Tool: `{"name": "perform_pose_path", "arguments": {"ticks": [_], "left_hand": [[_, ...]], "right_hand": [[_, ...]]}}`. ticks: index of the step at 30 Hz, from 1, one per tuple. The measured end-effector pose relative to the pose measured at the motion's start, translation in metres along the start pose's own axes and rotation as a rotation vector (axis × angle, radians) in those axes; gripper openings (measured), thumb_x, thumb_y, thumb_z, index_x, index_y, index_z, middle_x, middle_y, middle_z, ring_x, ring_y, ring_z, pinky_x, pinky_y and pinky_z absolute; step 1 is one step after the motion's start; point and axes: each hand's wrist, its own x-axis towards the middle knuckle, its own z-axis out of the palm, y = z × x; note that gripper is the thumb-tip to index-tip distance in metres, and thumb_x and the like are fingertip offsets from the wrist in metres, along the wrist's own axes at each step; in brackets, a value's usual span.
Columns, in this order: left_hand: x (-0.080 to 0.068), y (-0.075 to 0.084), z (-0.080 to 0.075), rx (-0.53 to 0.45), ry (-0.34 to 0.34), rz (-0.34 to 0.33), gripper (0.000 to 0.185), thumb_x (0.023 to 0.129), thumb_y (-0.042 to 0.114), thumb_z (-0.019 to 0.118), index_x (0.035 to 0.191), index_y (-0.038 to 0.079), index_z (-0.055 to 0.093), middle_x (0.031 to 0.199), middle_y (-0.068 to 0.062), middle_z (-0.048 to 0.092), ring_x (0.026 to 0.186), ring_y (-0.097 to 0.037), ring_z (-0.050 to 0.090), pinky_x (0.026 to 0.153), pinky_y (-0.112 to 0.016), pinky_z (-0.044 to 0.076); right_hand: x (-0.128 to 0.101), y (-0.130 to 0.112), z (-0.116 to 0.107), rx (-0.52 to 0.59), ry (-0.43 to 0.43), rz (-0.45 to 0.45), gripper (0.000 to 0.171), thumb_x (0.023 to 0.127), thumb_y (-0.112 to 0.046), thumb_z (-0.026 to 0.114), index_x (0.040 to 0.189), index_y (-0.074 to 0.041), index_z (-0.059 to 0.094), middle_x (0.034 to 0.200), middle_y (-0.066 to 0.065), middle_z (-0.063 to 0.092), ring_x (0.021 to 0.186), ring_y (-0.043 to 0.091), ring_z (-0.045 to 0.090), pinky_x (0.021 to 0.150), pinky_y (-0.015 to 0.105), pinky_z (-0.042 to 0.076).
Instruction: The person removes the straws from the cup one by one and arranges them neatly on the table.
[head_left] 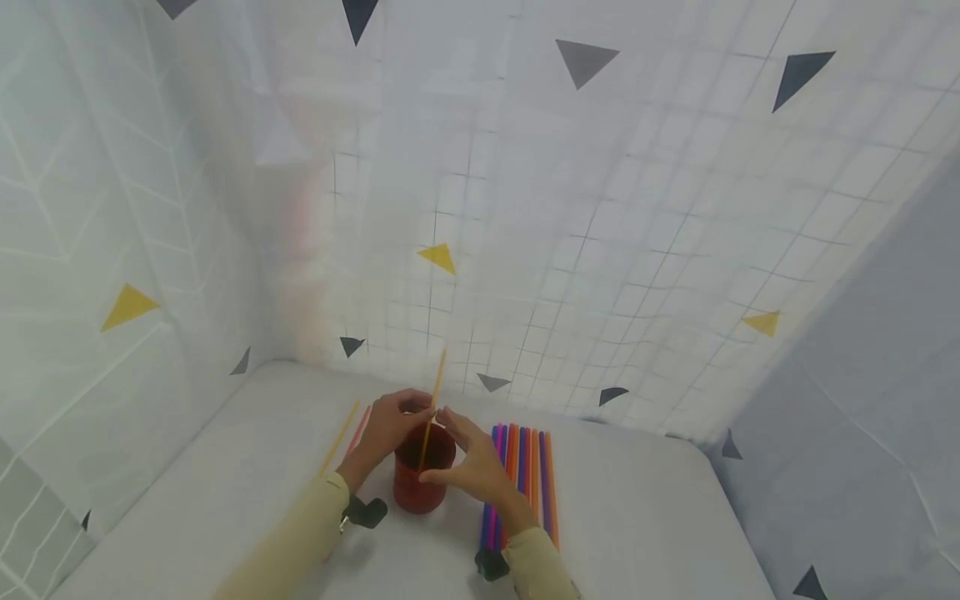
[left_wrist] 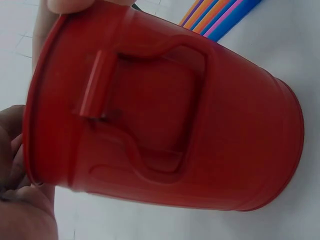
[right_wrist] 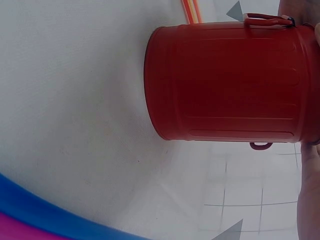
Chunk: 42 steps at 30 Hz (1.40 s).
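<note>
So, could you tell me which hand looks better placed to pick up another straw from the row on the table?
Probably the right hand: the row of coloured straws lies directly beside it, right of the red cup. The left hand is at the cup's rim, by the orange straw standing in it.

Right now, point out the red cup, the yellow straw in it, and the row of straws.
red cup (head_left: pixel 417 492), head view, front wall.
yellow straw (head_left: pixel 437 379), head view, upper shaft.
row of straws (head_left: pixel 534 454), head view, orange straw mid-row.
</note>
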Motion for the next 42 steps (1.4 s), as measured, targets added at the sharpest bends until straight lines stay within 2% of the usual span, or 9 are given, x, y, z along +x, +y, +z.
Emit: {"name": "perform_pose_path", "arguments": {"ticks": [3, 8, 14, 22, 27, 36, 42], "left_hand": [[0.000, 0.000, -0.001, 0.003, 0.008, 0.012, 0.019, 0.086, 0.030, 0.077, 0.103, 0.022, 0.073, 0.093, 0.007, 0.072, 0.087, -0.014, 0.068, 0.078, -0.035, 0.058], [0.001, 0.000, -0.003, 0.007, 0.004, 0.014, 0.019, 0.086, 0.030, 0.076, 0.103, 0.023, 0.073, 0.094, 0.008, 0.071, 0.088, -0.013, 0.068, 0.078, -0.035, 0.058], [0.001, 0.009, -0.010, 0.012, 0.002, 0.024, 0.020, 0.087, 0.026, 0.076, 0.105, 0.020, 0.073, 0.096, 0.006, 0.072, 0.089, -0.014, 0.068, 0.081, -0.036, 0.057], [0.007, 0.020, -0.019, -0.037, 0.018, 0.065, 0.021, 0.087, 0.023, 0.075, 0.106, 0.016, 0.073, 0.095, 0.004, 0.072, 0.089, -0.014, 0.068, 0.084, -0.036, 0.056], [0.013, 0.025, -0.024, -0.048, 0.029, 0.103, 0.019, 0.088, 0.023, 0.075, 0.106, 0.017, 0.073, 0.096, 0.005, 0.072, 0.090, -0.012, 0.068, 0.085, -0.034, 0.056], [0.026, 0.047, -0.043, -0.079, 0.049, 0.187, 0.021, 0.089, 0.024, 0.074, 0.108, 0.014, 0.072, 0.099, 0.002, 0.072, 0.092, -0.014, 0.068, 0.084, -0.033, 0.056], [0.033, 0.063, -0.061, -0.098, 0.061, 0.245, 0.021, 0.088, 0.021, 0.074, 0.107, 0.012, 0.072, 0.099, 0.001, 0.072, 0.092, -0.013, 0.068, 0.086, -0.032, 0.056]], "right_hand": [[0.001, 0.000, 0.000, -0.003, -0.003, -0.021, 0.097, 0.072, -0.033, 0.088, 0.151, -0.034, 0.031, 0.149, -0.010, 0.042, 0.137, 0.009, 0.039, 0.108, 0.045, 0.037], [0.001, -0.001, 0.000, -0.004, 0.000, -0.022, 0.098, 0.072, -0.033, 0.088, 0.151, -0.035, 0.031, 0.149, -0.012, 0.042, 0.136, 0.008, 0.039, 0.108, 0.042, 0.037], [0.001, -0.003, 0.001, -0.006, 0.002, -0.017, 0.097, 0.073, -0.032, 0.088, 0.151, -0.036, 0.030, 0.149, -0.013, 0.042, 0.137, 0.008, 0.038, 0.108, 0.043, 0.038], [0.001, -0.002, 0.002, 0.021, 0.001, 0.016, 0.097, 0.073, -0.025, 0.088, 0.152, -0.031, 0.031, 0.151, -0.003, 0.042, 0.138, 0.011, 0.038, 0.108, 0.047, 0.037], [0.001, -0.004, 0.003, 0.023, 0.000, 0.042, 0.097, 0.074, -0.021, 0.087, 0.153, -0.028, 0.030, 0.149, -0.009, 0.041, 0.138, 0.012, 0.037, 0.108, 0.045, 0.037], [0.000, -0.002, 0.001, 0.006, -0.003, 0.017, 0.097, 0.072, -0.034, 0.088, 0.150, -0.038, 0.031, 0.146, -0.019, 0.042, 0.135, 0.003, 0.038, 0.107, 0.035, 0.039], [0.000, -0.002, 0.001, 0.003, 0.000, -0.013, 0.098, 0.070, -0.040, 0.088, 0.151, -0.033, 0.032, 0.146, -0.014, 0.044, 0.136, 0.009, 0.039, 0.108, 0.042, 0.038]]}}
